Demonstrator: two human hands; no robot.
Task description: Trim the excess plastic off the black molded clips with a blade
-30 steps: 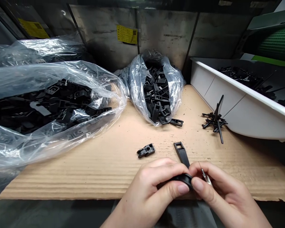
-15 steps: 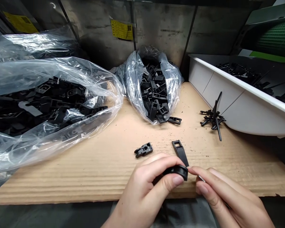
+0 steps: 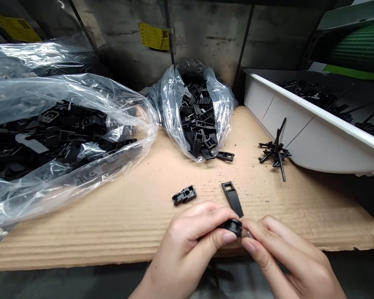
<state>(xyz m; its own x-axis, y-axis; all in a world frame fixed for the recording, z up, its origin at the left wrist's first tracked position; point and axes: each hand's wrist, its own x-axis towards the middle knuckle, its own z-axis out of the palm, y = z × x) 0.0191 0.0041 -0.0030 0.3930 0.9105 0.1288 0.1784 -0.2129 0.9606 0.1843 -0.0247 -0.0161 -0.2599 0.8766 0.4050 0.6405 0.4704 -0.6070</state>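
Observation:
My left hand (image 3: 191, 245) is closed around a black plastic part with a rounded, grooved end (image 3: 232, 226), pinched between thumb and fingers; the rest of it is hidden in my grip. Up against that end, my right hand (image 3: 286, 253) pinches a small, thin, shiny piece (image 3: 247, 233), too covered to name. Just beyond my fingers, a flat black plastic lever (image 3: 232, 199) with a square hole lies on the cardboard (image 3: 112, 232). To its left rests a black plastic block (image 3: 184, 195) with a round hole.
A large clear bag (image 3: 112, 174) of black parts spreads over the left. Another open bag (image 3: 226, 120) stands at the back, one part (image 3: 225, 156) by its mouth. A white bin (image 3: 268, 104) occupies the right, with a cluster of thin black plastic pieces (image 3: 276, 151) beside it.
My right hand has moved left, bringing the shiny piece up to the black part's grooved end. My left hand keeps its hold. The whole view has shifted slightly.

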